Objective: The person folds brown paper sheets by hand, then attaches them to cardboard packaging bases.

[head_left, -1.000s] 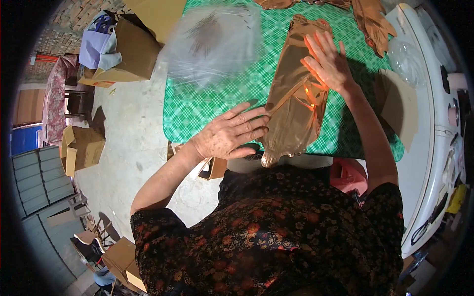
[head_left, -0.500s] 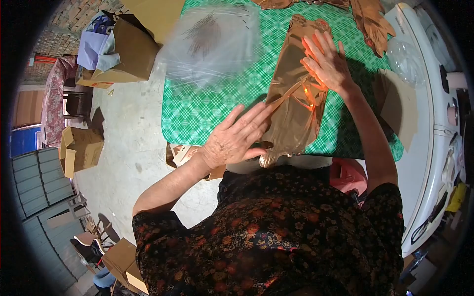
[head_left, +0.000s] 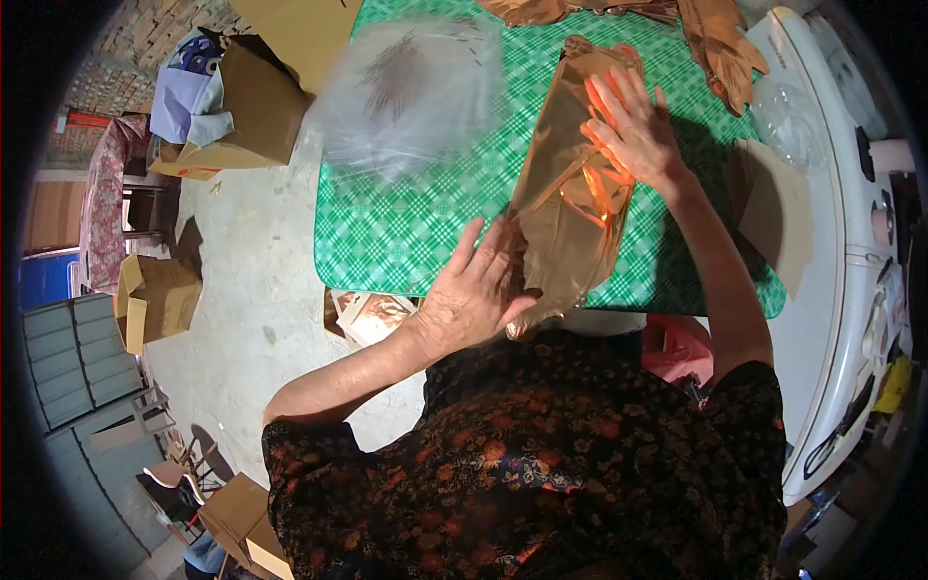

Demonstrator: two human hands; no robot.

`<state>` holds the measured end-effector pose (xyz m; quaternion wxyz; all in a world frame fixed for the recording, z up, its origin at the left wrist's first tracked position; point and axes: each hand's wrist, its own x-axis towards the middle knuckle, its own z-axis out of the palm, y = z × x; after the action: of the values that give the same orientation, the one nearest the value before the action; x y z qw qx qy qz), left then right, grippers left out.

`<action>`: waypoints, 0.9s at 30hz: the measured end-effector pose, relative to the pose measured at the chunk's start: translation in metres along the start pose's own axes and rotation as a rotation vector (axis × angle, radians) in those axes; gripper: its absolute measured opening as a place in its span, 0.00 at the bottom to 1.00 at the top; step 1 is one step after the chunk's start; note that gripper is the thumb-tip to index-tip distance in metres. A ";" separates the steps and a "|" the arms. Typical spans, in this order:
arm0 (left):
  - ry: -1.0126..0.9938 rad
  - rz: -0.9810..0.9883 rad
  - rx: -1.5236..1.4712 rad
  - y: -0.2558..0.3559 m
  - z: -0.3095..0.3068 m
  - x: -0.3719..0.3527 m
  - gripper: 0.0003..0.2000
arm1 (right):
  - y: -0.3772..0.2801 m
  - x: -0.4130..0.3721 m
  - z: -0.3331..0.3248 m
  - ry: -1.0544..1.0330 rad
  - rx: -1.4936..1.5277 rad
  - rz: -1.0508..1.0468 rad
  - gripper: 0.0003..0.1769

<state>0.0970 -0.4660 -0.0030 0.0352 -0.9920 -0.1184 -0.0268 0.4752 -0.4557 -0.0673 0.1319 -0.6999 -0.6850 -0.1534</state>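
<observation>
Both hands (head_left: 633,135) on foil (head_left: 565,242) at table edge (head_left: 387,275)

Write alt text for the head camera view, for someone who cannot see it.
Two hands press a copper foil piece on a green checked table: the right hand lies flat on its far half, the left hand open against its near left edge. Clear plastic lies further left; cardboard boxes stand on the floor.
</observation>
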 end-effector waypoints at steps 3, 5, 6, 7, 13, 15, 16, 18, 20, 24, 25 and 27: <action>0.086 -0.006 -0.023 -0.001 0.006 0.000 0.37 | -0.001 0.001 -0.001 -0.014 -0.002 0.012 0.39; 0.079 0.002 -0.010 -0.001 0.006 -0.001 0.36 | -0.002 0.001 -0.003 -0.065 -0.030 0.025 0.39; 0.076 0.005 -0.003 -0.002 0.006 -0.002 0.36 | -0.003 0.001 -0.003 -0.077 -0.034 0.029 0.39; 0.097 -0.001 -0.038 -0.002 0.007 -0.002 0.35 | -0.003 0.001 -0.004 -0.088 -0.039 0.034 0.39; 0.249 -0.019 -0.211 -0.017 0.003 0.011 0.32 | -0.006 0.003 -0.002 -0.149 -0.078 0.082 0.40; 0.316 -0.049 -0.256 -0.029 -0.004 0.030 0.32 | -0.007 0.003 -0.005 -0.157 -0.047 0.102 0.40; 0.349 -0.064 -0.300 -0.034 -0.002 0.041 0.34 | -0.008 0.004 -0.007 -0.157 -0.027 0.108 0.40; 0.391 -0.075 -0.284 -0.039 0.002 0.067 0.35 | -0.010 0.004 -0.011 -0.136 0.008 0.107 0.40; 0.382 -0.096 -0.315 -0.044 0.014 0.092 0.38 | -0.010 0.003 -0.010 -0.096 0.030 0.100 0.40; 0.416 -0.098 -0.377 -0.042 0.041 0.136 0.38 | -0.010 0.002 -0.013 -0.050 0.043 0.077 0.39; 0.398 -0.095 -0.366 -0.041 0.046 0.142 0.38 | -0.009 0.002 -0.013 -0.045 0.040 0.071 0.38; 0.358 -0.090 -0.344 -0.039 0.053 0.150 0.38 | -0.009 0.001 -0.014 -0.035 0.079 0.079 0.37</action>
<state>0.2355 -0.3895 -0.0445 -0.1147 -0.9565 -0.1480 -0.2235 0.4655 -0.4596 -0.0544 0.1535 -0.7231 -0.6646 -0.1088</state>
